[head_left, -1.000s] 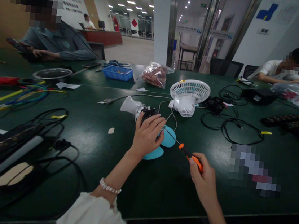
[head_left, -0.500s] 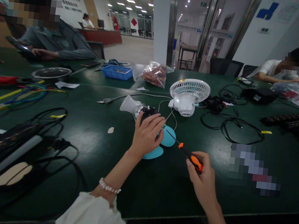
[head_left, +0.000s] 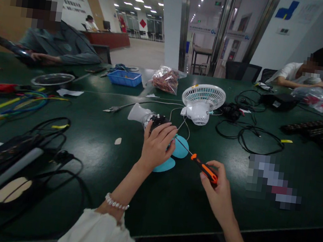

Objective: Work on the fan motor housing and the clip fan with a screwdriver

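My left hand [head_left: 157, 146] is closed over a black fan motor [head_left: 158, 122], which has a white base [head_left: 139, 113] on its left side. Blue fan blades [head_left: 181, 147] stick out from under and beside that hand. My right hand [head_left: 217, 183] grips the orange and black handle of a screwdriver [head_left: 204, 168]. The screwdriver's shaft points up and left to the hub area by my left fingers, where its tip is hard to make out. Behind the blades lies a white fan cage with its housing [head_left: 199, 112].
On the green table [head_left: 107, 177] are a blue tray [head_left: 124, 78], a plastic bag [head_left: 165, 79], a power strip [head_left: 5, 172] at left, black cables [head_left: 247, 137] at right and a small pale piece [head_left: 118, 141]. People sit across the table at both sides.
The whole view has shifted slightly. Both hands keep their places on the motor and the screwdriver. At the far left, the standing person's arm has moved lower.
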`<state>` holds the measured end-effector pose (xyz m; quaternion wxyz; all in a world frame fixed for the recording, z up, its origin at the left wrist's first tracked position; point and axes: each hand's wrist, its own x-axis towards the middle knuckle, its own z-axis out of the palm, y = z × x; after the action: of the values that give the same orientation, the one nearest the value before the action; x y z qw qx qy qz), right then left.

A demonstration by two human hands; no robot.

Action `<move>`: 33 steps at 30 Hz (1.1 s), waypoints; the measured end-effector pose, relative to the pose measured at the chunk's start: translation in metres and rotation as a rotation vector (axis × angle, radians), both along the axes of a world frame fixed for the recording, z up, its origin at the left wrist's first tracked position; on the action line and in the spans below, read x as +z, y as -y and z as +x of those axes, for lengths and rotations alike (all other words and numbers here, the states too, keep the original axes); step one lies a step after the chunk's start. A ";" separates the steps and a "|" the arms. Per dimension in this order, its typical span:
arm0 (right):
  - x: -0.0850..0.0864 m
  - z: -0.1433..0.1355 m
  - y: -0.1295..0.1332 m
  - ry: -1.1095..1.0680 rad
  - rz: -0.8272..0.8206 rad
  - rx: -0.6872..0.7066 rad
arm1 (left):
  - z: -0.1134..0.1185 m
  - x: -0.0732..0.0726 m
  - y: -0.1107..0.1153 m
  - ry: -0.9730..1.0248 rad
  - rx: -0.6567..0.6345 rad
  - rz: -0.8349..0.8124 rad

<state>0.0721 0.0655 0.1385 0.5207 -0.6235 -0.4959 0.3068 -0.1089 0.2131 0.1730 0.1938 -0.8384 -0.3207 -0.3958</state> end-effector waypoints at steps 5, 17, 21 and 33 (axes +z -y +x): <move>-0.004 0.001 0.000 -0.060 -0.058 0.073 | 0.000 0.000 0.000 -0.003 0.000 -0.003; 0.002 0.001 -0.003 0.043 -0.053 0.070 | -0.001 0.000 0.000 -0.016 -0.002 0.003; 0.004 0.000 -0.003 0.088 -0.051 0.039 | 0.000 0.000 0.000 -0.016 0.003 0.003; 0.005 0.001 0.000 0.122 -0.016 -0.056 | -0.001 0.000 0.000 -0.021 0.001 -0.010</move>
<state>0.0730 0.0659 0.1439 0.4928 -0.6589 -0.5067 0.2573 -0.1099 0.2130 0.1730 0.1934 -0.8433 -0.3210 -0.3852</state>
